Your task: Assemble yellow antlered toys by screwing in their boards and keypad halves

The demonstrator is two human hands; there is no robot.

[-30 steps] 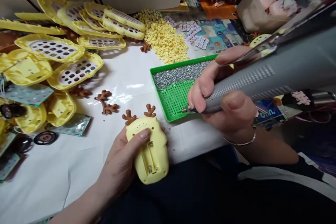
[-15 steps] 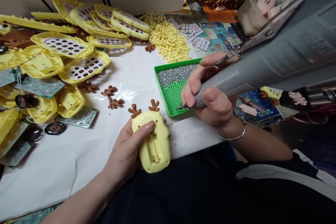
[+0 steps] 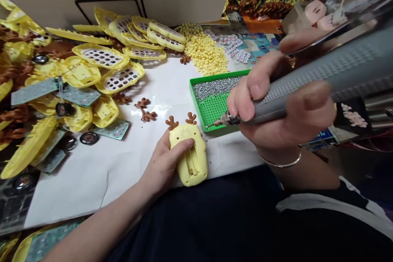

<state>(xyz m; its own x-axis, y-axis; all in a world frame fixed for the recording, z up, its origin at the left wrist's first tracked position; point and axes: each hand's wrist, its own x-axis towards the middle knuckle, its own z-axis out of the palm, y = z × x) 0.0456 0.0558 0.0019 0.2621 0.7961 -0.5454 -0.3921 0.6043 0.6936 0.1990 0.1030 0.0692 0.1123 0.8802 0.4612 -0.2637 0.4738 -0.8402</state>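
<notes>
My left hand (image 3: 167,161) is closed round a yellow toy casing (image 3: 199,159) with brown antlers, its thumb across the back. An open battery slot and small screw holes face up. My right hand (image 3: 276,102) grips a grey electric screwdriver (image 3: 319,77), which slants down to the left. Its bit points toward the near left corner of a green tray (image 3: 199,110), just right of the casing's antlers. Small silver screws (image 3: 215,88) lie heaped in the tray's far part; the perforated near part shows its green floor.
Yellow casing halves (image 3: 119,80) with perforated faces, circuit boards (image 3: 80,96) and round black speakers (image 3: 89,138) crowd the left. Loose brown antlers (image 3: 145,110) lie mid-table. Small yellow pieces (image 3: 208,53) are piled behind the tray, beside white printed pads (image 3: 241,55).
The view has shifted, so the table items sit further right. The screwdriver looks larger and nearer the camera, its bit still by the tray corner. Both hands keep their holds.
</notes>
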